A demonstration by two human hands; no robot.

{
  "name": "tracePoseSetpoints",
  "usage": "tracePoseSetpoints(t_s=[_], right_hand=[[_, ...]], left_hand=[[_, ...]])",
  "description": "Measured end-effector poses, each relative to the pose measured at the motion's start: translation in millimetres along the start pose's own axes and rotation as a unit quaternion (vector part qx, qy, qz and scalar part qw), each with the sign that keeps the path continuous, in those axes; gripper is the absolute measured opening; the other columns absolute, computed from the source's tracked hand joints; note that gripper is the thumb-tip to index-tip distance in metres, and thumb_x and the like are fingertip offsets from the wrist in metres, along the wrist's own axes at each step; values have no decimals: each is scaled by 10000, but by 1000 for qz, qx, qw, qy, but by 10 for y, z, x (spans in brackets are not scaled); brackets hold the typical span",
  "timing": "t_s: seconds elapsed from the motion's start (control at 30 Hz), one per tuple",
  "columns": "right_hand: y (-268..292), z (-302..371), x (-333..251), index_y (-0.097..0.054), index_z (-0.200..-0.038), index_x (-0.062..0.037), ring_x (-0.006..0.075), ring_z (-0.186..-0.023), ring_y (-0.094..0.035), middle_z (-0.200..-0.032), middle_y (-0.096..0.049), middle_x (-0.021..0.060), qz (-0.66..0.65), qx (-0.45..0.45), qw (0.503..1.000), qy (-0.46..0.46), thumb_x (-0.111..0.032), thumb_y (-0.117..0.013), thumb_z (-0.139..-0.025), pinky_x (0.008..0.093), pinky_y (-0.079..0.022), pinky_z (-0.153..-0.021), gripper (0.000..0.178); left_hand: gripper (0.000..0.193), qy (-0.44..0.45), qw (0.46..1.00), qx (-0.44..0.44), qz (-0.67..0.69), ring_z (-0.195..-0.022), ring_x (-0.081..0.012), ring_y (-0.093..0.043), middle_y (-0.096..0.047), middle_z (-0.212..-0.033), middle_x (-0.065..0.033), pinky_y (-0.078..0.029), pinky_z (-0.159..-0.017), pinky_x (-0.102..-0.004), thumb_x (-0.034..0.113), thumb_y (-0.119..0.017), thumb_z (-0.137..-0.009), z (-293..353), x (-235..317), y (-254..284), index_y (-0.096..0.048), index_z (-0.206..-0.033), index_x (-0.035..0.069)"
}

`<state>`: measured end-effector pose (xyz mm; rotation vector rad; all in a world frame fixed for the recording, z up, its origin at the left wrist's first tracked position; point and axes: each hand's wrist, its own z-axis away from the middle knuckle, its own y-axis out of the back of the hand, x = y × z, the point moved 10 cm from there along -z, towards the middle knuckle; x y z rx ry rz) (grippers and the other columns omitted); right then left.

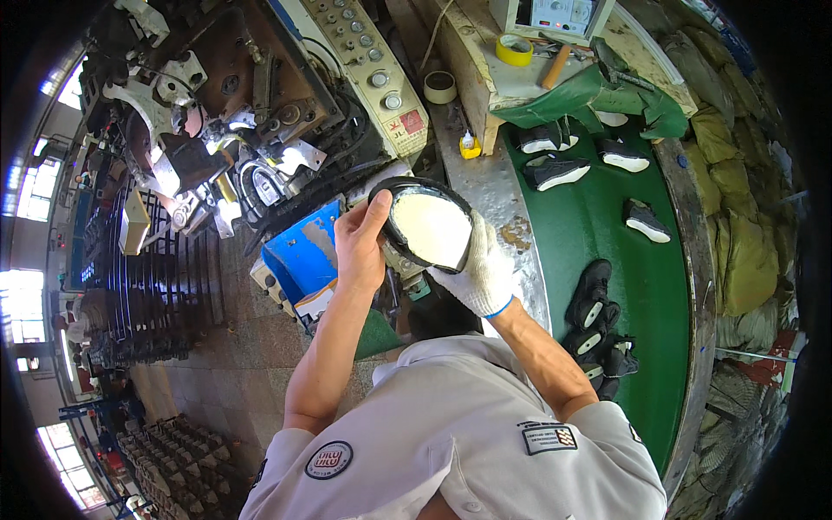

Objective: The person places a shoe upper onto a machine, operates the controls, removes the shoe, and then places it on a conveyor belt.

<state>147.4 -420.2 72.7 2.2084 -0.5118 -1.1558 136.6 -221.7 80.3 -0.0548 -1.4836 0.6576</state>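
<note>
Between my two hands is a black shoe upper (429,227). Its rounded opening faces up and shows a white surface inside the dark rim. My bare left hand (362,243) grips the left edge, its thumb lying over the rim. On the right edge, my right hand (485,273) wears a white knitted glove and is wrapped around the upper; its fingers are mostly hidden. A shoe-making machine (230,147) with metal clamps stands beyond my left hand. Below it sits a blue tray (303,247).
Several black shoes (559,172) with white soles rest on a green conveyor belt (650,286) to the right. A control panel (373,69) with knobs is ahead. The bench (468,61) carries yellow tape (515,50) and a green cloth (581,108). Dark racks (169,459) stand at left.
</note>
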Motion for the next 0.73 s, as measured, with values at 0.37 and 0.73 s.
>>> tracePoseSetpoints(t_s=[0.37, 0.73], right_hand=[[-340, 291, 965, -331, -1462, 84, 417, -1167, -608, -1299, -560, 301, -42, -98, 960, -259, -446, -870, -636, 434, -519, -967, 1119], [-1068, 988, 3213, -279, -1465, 37, 454, -1241, -548, -1410, -489, 306, 32, -90, 837, -539, -494, -822, -729, 456, -495, -990, 1058]], left_hand=[[389, -92, 943, 81, -309, -1106, -164, -627, -689, -1209, -106, -474, -957, -281, 224, -670, -978, 90, -259, 625, -645, -1254, -50], [407, -178, 545, 49, -818, -1209, -397, -574, -620, -1277, -220, -450, -1012, -481, 236, -667, -939, 767, -527, 1398, -596, -1276, 19]])
